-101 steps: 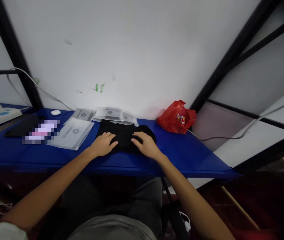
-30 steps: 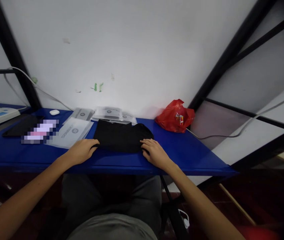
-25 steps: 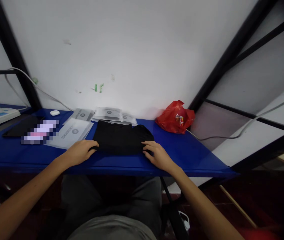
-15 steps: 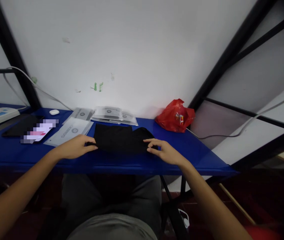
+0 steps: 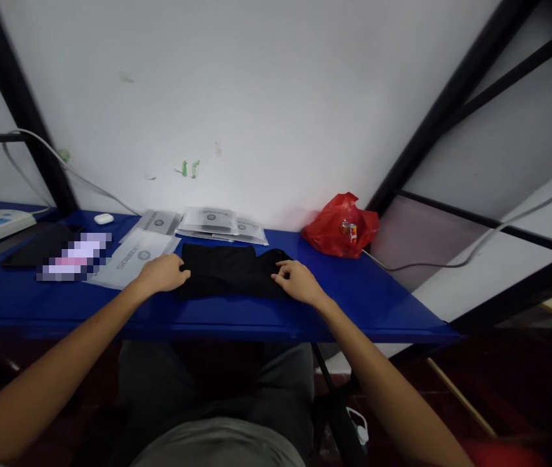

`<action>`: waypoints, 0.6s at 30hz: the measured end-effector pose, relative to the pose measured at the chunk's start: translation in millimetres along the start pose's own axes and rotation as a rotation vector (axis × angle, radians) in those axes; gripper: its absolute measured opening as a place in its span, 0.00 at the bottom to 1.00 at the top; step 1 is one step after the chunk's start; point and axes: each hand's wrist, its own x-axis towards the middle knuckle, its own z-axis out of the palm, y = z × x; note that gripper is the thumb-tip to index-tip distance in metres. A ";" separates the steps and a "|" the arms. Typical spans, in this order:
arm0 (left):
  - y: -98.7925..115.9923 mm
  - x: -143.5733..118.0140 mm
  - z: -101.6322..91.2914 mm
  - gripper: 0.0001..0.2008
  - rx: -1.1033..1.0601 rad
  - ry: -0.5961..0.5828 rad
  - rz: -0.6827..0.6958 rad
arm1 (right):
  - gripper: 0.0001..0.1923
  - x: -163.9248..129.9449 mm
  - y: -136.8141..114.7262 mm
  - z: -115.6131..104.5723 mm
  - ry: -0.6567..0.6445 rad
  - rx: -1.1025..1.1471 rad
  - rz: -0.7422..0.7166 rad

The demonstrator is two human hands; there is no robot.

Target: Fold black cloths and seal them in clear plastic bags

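A piece of black cloth (image 5: 227, 269) lies spread sideways on the blue table, with a raised, rounded fold toward its right end. My left hand (image 5: 165, 274) is closed at the cloth's left edge, thumb and fingers pinching it. At the other end, my right hand (image 5: 299, 280) pinches the cloth near its right side, the fingers curled. The exact garment kind cannot be made out. Just behind my left hand lies a frosted plastic bag (image 5: 134, 256) with a printed logo.
More printed plastic bags (image 5: 207, 220) are stacked against the wall. A red plastic bag (image 5: 341, 227) stands at the back right. On the left are a phone (image 5: 74, 259), a dark tablet-like slab (image 5: 27, 250), a white earbud case (image 5: 104, 219) and a power strip (image 5: 3, 227).
My left hand has turned and its fingers have closed further on the cloth's left edge. The right hand has shifted slightly left, and the cloth's front edge looks flatter.
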 end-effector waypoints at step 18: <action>2.1 -43.5 16.9 0.17 0.141 0.064 0.440 | 0.14 -35.8 6.5 -10.5 -0.080 -0.162 -0.234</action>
